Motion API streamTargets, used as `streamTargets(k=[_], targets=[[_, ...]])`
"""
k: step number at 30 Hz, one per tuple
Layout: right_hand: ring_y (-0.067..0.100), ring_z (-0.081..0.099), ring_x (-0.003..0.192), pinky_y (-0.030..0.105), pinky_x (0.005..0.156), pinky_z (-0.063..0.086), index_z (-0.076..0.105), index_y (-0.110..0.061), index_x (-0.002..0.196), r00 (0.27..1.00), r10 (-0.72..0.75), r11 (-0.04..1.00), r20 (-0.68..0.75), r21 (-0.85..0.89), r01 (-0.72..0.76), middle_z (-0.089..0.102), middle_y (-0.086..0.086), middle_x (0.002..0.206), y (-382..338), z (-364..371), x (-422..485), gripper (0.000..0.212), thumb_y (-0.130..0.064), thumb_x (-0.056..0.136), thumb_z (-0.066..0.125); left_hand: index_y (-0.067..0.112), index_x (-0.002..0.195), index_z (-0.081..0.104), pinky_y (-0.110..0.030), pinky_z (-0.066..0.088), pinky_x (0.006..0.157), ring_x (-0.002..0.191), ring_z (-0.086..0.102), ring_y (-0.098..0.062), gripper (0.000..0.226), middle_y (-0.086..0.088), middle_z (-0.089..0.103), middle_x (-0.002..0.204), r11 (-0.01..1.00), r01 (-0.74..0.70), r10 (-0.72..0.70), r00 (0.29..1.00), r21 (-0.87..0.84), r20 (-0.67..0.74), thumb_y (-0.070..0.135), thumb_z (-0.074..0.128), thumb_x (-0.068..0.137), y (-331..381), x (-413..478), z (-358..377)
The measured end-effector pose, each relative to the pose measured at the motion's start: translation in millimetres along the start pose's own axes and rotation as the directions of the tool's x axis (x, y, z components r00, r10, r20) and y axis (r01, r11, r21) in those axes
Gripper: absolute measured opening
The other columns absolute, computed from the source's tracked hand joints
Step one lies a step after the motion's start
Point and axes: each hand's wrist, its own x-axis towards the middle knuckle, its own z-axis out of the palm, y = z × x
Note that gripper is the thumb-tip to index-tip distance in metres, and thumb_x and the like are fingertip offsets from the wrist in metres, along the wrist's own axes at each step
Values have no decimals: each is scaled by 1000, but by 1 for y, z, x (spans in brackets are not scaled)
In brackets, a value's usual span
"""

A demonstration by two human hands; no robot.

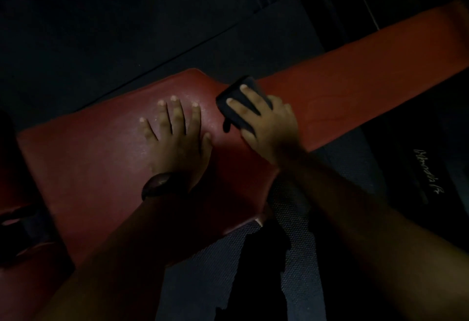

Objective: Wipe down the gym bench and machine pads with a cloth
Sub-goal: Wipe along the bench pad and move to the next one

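A red padded gym bench runs from the lower left to the upper right of the dim view. Its wider seat pad lies at the left. My left hand rests flat on that pad with fingers spread; a dark watch sits on the wrist. My right hand presses a dark folded cloth onto the bench where the wide pad narrows, fingers lying over the cloth.
Dark rubber floor matting lies below and around the bench. A dark object with pale handwritten-style lettering sits at the right. Part of a dark frame or another pad shows at the left edge.
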Motion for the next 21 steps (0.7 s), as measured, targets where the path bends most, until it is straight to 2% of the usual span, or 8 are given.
streamTargets(k=[2, 4, 8, 10, 13, 16, 19, 21], targets=[[40, 60, 101, 45, 75, 48, 51, -35, 146, 996, 74, 997, 40, -16, -74, 46, 2, 156, 23, -1, 10, 61, -41, 86, 46, 14, 159, 23, -70, 12, 118, 154, 10, -43, 68, -24, 15, 166, 1000, -8, 8, 1000, 2, 13, 48, 34, 101, 4, 4, -5], [38, 54, 113, 46, 85, 46, 40, -38, 152, 936, 348, 937, 55, 25, -350, 34, -1, 163, 31, -2, 8, 63, -40, 91, 53, 12, 155, 31, -68, 13, 119, 153, 12, -43, 71, -24, 19, 165, 997, 42, -40, 999, -62, 27, 44, 45, 94, 12, 11, -13], [33, 50, 119, 47, 96, 45, 39, -39, 153, 651, 758, 632, 40, 204, -748, 28, -3, 165, -11, -2, -27, 67, -36, 90, 62, 10, 152, 32, -66, 8, 121, 154, 9, -42, 76, -21, 18, 165, 977, 144, -139, 989, -158, 43, 44, 48, 87, 36, 14, -15], [37, 51, 119, 51, 95, 46, 47, -37, 149, 719, 695, 688, 21, 271, -673, 35, 0, 162, -42, -1, -46, 63, -37, 87, 60, 8, 152, 32, -70, 9, 118, 153, 12, -45, 77, -24, 20, 164, 978, 149, -147, 989, -146, 21, 45, 42, 86, 46, 13, -10], [38, 54, 110, 47, 84, 46, 57, -36, 142, 945, 325, 922, -35, 236, -308, 46, 2, 156, -46, 0, -48, 57, -38, 86, 55, 8, 154, 30, -74, 12, 114, 151, 16, -47, 76, -25, 21, 163, 988, 125, -124, 992, -93, 11, 48, 35, 90, 52, 14, -3], [37, 61, 102, 43, 75, 47, 57, -38, 142, 995, 86, 996, -57, 40, -83, 50, 0, 153, 3, 0, -14, 59, -40, 85, 44, 12, 157, 26, -73, 11, 116, 153, 12, -43, 76, -20, 17, 166, 995, 64, -64, 998, -78, 9, 53, 26, 93, 52, 15, -1], [38, 58, 108, 46, 81, 48, 48, -39, 149, 939, 343, 938, -8, 51, -342, 42, -1, 159, 42, 2, -11, 64, -39, 85, 50, 15, 159, 23, -72, 10, 117, 154, 10, -40, 76, -17, 15, 167, 997, 33, -34, 999, -76, -7, 55, 28, 95, 51, 12, -1], [37, 54, 113, 49, 88, 48, 44, -36, 152, 756, 654, 749, -25, 163, -642, 36, 0, 162, 38, 2, -27, 66, -34, 88, 58, 16, 159, 22, -72, 11, 117, 154, 9, -39, 77, -16, 13, 168, 997, 25, -25, 1000, -70, -1, 57, 30, 95, 51, 13, -1]])
